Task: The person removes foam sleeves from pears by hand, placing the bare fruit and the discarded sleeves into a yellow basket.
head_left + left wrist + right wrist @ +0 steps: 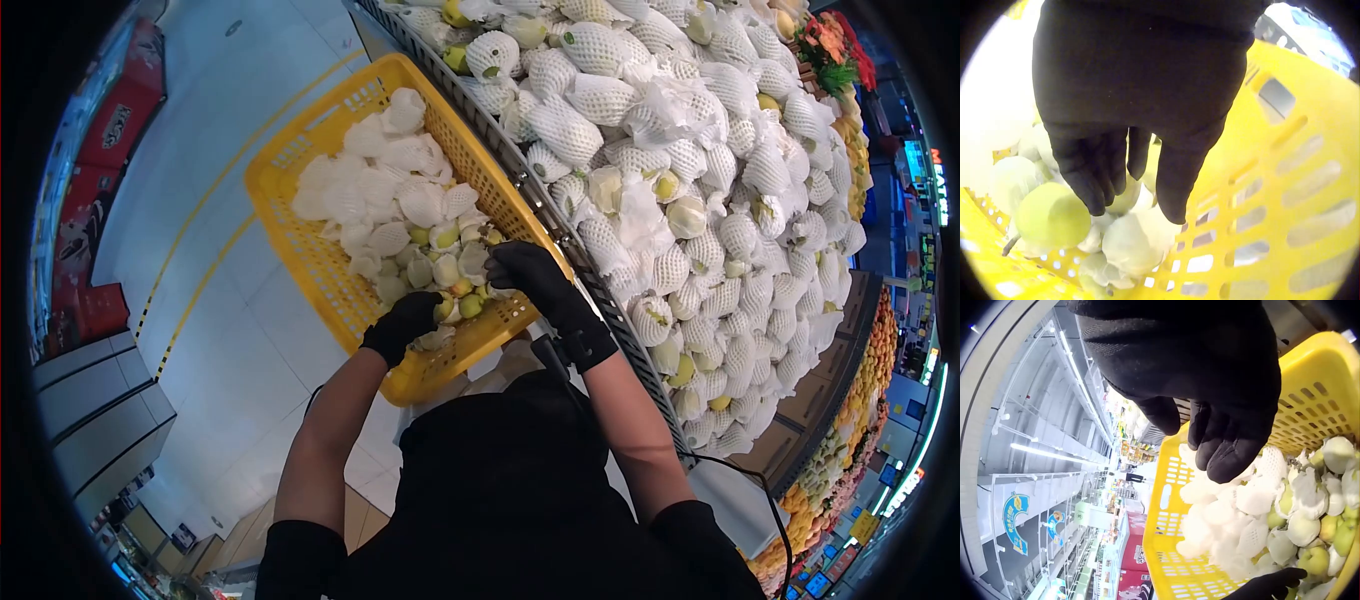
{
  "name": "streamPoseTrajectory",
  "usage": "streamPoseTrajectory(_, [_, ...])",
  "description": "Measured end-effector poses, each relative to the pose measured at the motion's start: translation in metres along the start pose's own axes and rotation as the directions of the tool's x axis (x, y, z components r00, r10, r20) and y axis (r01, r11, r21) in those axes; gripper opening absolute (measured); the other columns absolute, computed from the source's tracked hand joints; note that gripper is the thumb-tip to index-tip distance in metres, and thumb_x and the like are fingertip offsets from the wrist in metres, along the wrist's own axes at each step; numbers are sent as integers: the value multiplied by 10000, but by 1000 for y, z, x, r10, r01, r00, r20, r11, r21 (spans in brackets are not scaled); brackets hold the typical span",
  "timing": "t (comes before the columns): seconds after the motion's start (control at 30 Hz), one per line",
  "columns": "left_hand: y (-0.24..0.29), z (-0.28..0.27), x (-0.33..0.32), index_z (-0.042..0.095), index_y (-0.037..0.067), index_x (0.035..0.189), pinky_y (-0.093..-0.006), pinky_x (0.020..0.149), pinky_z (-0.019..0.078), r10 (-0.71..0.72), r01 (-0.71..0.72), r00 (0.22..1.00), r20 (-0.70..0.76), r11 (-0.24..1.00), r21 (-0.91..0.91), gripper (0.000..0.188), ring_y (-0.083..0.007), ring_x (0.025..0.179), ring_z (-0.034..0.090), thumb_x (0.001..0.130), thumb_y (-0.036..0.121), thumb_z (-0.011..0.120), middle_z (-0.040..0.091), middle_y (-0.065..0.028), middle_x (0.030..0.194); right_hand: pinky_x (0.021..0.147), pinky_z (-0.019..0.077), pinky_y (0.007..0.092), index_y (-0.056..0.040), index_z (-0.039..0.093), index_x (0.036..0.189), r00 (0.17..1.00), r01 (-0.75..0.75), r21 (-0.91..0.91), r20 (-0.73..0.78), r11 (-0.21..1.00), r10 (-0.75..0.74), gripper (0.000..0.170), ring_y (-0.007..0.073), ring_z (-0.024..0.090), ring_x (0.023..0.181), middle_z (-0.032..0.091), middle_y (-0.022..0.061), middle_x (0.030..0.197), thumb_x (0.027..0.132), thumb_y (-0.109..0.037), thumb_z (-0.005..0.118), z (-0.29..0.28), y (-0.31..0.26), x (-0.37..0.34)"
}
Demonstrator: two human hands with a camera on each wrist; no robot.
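Observation:
A yellow perforated plastic basket (pixel 290 215) holds green-yellow pears (pixel 470 305), some in thin pale wraps, and a heap of white foam sleeves (pixel 365 190). The black-gloved left hand (pixel 403 325) reaches down inside the basket's near end. In the left wrist view its fingers (pixel 1088 181) and thumb point down with a gap between them, right over pears; a bare pear (pixel 1054 215) lies beside the fingers. Above the basket's near right side hovers the black-gloved right hand (pixel 530 275), fingers loosely curled. The right wrist view shows its thumb apart from the fingers and nothing between them.
A large display of foam-sleeved fruit (pixel 670 190) borders the basket on the right, behind a dark slatted edge (pixel 540 200). Pale tiled floor (pixel 235 280) with yellow line markings lies to the left. Red cabinets (pixel 105 170) stand farther off.

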State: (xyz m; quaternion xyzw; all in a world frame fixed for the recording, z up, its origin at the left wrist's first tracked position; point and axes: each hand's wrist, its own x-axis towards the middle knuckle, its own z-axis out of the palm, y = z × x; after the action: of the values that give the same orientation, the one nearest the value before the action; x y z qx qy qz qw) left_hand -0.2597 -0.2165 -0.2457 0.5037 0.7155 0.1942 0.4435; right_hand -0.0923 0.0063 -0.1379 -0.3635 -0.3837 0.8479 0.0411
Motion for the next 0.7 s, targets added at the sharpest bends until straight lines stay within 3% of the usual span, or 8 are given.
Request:
streamPoseTrajectory(0.17, [21, -26, -11, 593, 52, 1159, -360, 891, 478, 48, -33, 992, -120, 992, 122, 430, -291, 1017, 589, 791, 238, 714, 615, -147, 1099, 760, 533, 285, -10, 595, 1107, 999, -21, -214, -41, 977, 13, 288, 141, 626, 821, 646, 68, 940, 925, -232, 575, 22, 1, -3])
streamPoseTrajectory(0.27, [9, -21, -18, 619, 39, 1102, -365, 872, 484, 203, -163, 946, -253, 972, 171, 386, -285, 993, 601, 795, 250, 719, 633, -141, 1063, 758, 525, 270, -20, 599, 1103, 995, 59, -300, -65, 952, -82, 295, 129, 617, 818, 641, 54, 941, 917, -249, 586, 25, 11, -4])
streamPoseTrajectory(0.3, [14, -24, -22, 620, 35, 1104, -372, 884, 474, 146, -128, 960, -240, 988, 90, 385, -295, 1009, 591, 799, 252, 711, 630, -147, 1072, 654, 496, 253, -5, 616, 1037, 985, 131, -282, -73, 951, -157, 270, 111, 590, 730, 630, 38, 847, 902, -239, 613, 23, 18, -3])
streamPoseTrajectory(0.37, [33, -32, -32, 621, 28, 1107, -387, 909, 454, 54, -69, 980, -193, 995, -71, 384, -316, 1041, 572, 806, 255, 696, 624, -160, 1089, 652, 491, 256, -12, 624, 1026, 972, 190, -344, -70, 920, -226, 260, 111, 586, 726, 627, 32, 841, 899, -239, 612, 18, 26, -7])
streamPoseTrajectory(0.47, [22, -17, -36, 625, 14, 1098, -379, 911, 456, 133, -154, 942, -309, 987, -45, 385, -305, 1026, 584, 822, 273, 694, 629, -162, 1086, 668, 491, 263, -36, 640, 1012, 946, 196, -422, -157, 885, -285, 245, 111, 593, 744, 642, 24, 845, 890, -246, 614, 10, 30, -27])
streamPoseTrajectory(0.7, [39, -15, -44, 631, -19, 1061, -338, 854, 486, 38, -110, 969, -244, 950, -291, 311, -261, 969, 625, 846, 200, 678, 660, -144, 1030, 693, 502, 282, -8, 652, 1013, 864, 202, -450, -336, 870, -374, 261, 126, 609, 755, 662, 62, 861, 882, -229, 609, -19, 53, -90])
